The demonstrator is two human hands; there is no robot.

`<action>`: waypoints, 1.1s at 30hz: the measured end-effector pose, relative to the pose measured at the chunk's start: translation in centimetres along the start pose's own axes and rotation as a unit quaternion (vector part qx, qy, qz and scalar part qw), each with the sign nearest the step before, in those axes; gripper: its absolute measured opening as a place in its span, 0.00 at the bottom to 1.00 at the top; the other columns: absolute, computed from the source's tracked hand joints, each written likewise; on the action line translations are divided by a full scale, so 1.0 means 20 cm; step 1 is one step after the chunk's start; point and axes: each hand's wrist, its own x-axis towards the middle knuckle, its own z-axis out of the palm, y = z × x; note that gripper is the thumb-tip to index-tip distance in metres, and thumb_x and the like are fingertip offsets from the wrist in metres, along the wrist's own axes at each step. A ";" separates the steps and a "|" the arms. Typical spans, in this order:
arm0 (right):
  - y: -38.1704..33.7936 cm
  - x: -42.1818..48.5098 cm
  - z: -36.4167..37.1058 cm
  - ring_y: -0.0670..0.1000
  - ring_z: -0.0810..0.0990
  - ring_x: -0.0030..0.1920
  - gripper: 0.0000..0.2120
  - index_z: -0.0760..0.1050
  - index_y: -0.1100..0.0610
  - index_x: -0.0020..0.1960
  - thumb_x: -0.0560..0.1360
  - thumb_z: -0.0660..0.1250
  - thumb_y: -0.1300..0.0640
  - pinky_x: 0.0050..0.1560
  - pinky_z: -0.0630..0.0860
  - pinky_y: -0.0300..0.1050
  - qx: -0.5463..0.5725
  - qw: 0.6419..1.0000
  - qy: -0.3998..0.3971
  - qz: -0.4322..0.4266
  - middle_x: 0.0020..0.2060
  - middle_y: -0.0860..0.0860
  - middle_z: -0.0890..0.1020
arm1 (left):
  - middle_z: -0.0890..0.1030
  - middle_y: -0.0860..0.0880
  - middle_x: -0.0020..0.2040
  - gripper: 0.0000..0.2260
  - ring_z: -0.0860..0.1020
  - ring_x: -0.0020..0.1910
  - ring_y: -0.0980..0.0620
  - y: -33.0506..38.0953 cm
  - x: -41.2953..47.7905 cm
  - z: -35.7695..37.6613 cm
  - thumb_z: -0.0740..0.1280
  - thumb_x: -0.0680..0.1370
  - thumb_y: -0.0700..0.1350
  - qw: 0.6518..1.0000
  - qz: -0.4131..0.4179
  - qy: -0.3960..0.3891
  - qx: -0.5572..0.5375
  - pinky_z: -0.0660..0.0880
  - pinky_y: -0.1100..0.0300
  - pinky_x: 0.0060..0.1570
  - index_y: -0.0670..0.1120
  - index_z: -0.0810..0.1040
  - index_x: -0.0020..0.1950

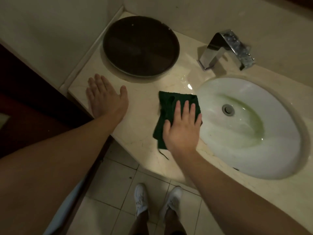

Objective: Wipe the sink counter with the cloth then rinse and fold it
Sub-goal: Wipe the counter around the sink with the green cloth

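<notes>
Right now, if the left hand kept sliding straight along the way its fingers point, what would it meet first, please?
The left hand lies flat on the counter, fingers pointing toward the back corner. Straight ahead is bare counter, then probably the raised ledge by the wall; the dark round tray seems just right of that line.

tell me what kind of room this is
Most likely a bathroom. An oval white sink basin is set into a beige stone counter, with a chrome faucet behind it and a tiled floor below. The right hand presses a dark green cloth flat on the counter.
</notes>
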 end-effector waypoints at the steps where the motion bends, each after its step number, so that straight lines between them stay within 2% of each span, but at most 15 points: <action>1: -0.07 -0.02 0.00 0.59 0.45 0.79 0.34 0.46 0.55 0.80 0.79 0.45 0.41 0.77 0.45 0.61 0.006 1.000 0.000 0.009 0.80 0.58 0.51 | 0.46 0.42 0.80 0.37 0.45 0.79 0.43 0.00 0.00 0.00 0.42 0.78 0.62 1.000 -0.001 0.000 -0.002 0.45 0.47 0.76 0.39 0.45 0.79; 2: -0.13 -0.05 0.01 0.59 0.44 0.79 0.34 0.46 0.56 0.80 0.79 0.45 0.41 0.78 0.44 0.60 0.016 1.000 -0.001 -0.010 0.79 0.59 0.50 | 0.46 0.42 0.80 0.36 0.45 0.79 0.44 0.00 0.00 0.00 0.42 0.78 0.62 1.000 0.000 0.001 -0.005 0.44 0.47 0.76 0.39 0.45 0.79; 5: -0.22 -0.19 0.03 0.57 0.46 0.80 0.32 0.48 0.55 0.80 0.80 0.47 0.43 0.78 0.45 0.57 0.039 0.990 -0.018 -0.136 0.80 0.57 0.52 | 0.47 0.42 0.80 0.35 0.45 0.79 0.44 0.00 0.00 0.00 0.44 0.79 0.60 1.000 -0.002 -0.003 -0.013 0.44 0.47 0.76 0.39 0.45 0.79; 7: -0.13 -0.27 0.02 0.55 0.49 0.79 0.31 0.52 0.53 0.80 0.79 0.50 0.45 0.78 0.47 0.56 0.052 0.985 -0.021 -0.165 0.79 0.55 0.55 | 0.47 0.42 0.80 0.34 0.45 0.78 0.43 -0.01 0.00 0.00 0.46 0.79 0.58 1.000 0.003 -0.001 -0.007 0.45 0.47 0.76 0.39 0.46 0.79; 9: 0.03 -0.31 0.02 0.55 0.50 0.79 0.30 0.53 0.53 0.80 0.79 0.51 0.46 0.78 0.49 0.56 0.061 0.989 -0.016 -0.132 0.79 0.55 0.56 | 0.48 0.41 0.80 0.34 0.46 0.78 0.42 0.00 0.00 0.00 0.47 0.79 0.58 1.000 0.004 0.000 0.000 0.46 0.46 0.76 0.38 0.47 0.79; 14: 0.41 -0.38 0.06 0.59 0.55 0.78 0.31 0.52 0.60 0.80 0.80 0.48 0.47 0.77 0.54 0.59 0.021 0.998 0.003 0.056 0.78 0.59 0.59 | 0.47 0.40 0.80 0.35 0.45 0.78 0.42 0.02 -0.06 -0.02 0.46 0.79 0.58 1.000 0.030 0.006 0.003 0.45 0.46 0.76 0.37 0.46 0.78; 16: 0.43 -0.40 0.06 0.59 0.55 0.78 0.32 0.52 0.62 0.79 0.79 0.46 0.47 0.77 0.54 0.58 0.029 0.996 0.000 0.087 0.78 0.59 0.59 | 0.46 0.41 0.80 0.34 0.44 0.78 0.43 0.03 -0.09 -0.02 0.46 0.79 0.58 0.999 0.051 0.002 0.010 0.43 0.47 0.76 0.38 0.45 0.79; 19: 0.34 -0.42 0.06 0.60 0.55 0.78 0.33 0.52 0.64 0.79 0.79 0.47 0.48 0.77 0.53 0.59 0.023 0.996 0.004 0.088 0.78 0.61 0.58 | 0.47 0.40 0.80 0.34 0.45 0.78 0.43 0.04 -0.11 -0.01 0.45 0.79 0.58 0.999 0.048 -0.017 0.018 0.44 0.47 0.76 0.38 0.45 0.78; 22: 0.10 -0.35 0.04 0.60 0.53 0.79 0.33 0.50 0.65 0.79 0.80 0.50 0.47 0.77 0.51 0.58 0.033 0.999 0.008 0.032 0.78 0.61 0.55 | 0.47 0.40 0.80 0.34 0.45 0.78 0.43 0.04 -0.10 -0.01 0.46 0.79 0.57 0.998 0.047 -0.022 0.024 0.44 0.47 0.76 0.37 0.45 0.78; 25: -0.26 -0.22 0.04 0.57 0.48 0.79 0.34 0.47 0.62 0.80 0.80 0.52 0.47 0.78 0.45 0.54 0.072 0.994 -0.004 -0.085 0.79 0.58 0.51 | 0.46 0.40 0.80 0.33 0.45 0.78 0.43 0.03 -0.09 -0.01 0.47 0.79 0.55 0.998 0.056 -0.022 0.016 0.44 0.48 0.76 0.37 0.45 0.78; 27: -0.42 -0.21 0.05 0.57 0.49 0.79 0.34 0.49 0.62 0.80 0.79 0.52 0.48 0.78 0.46 0.54 0.080 0.984 -0.007 -0.156 0.79 0.58 0.53 | 0.46 0.40 0.80 0.32 0.45 0.78 0.43 0.02 -0.09 -0.01 0.47 0.79 0.53 0.998 0.062 -0.023 0.023 0.45 0.48 0.76 0.37 0.45 0.78; 33: -0.25 0.02 0.03 0.54 0.50 0.79 0.31 0.53 0.56 0.80 0.80 0.51 0.46 0.78 0.48 0.52 0.050 0.968 -0.019 -0.245 0.79 0.53 0.55 | 0.46 0.41 0.80 0.33 0.45 0.78 0.43 0.02 -0.07 0.00 0.47 0.79 0.54 0.998 0.065 -0.016 0.023 0.46 0.47 0.76 0.38 0.46 0.79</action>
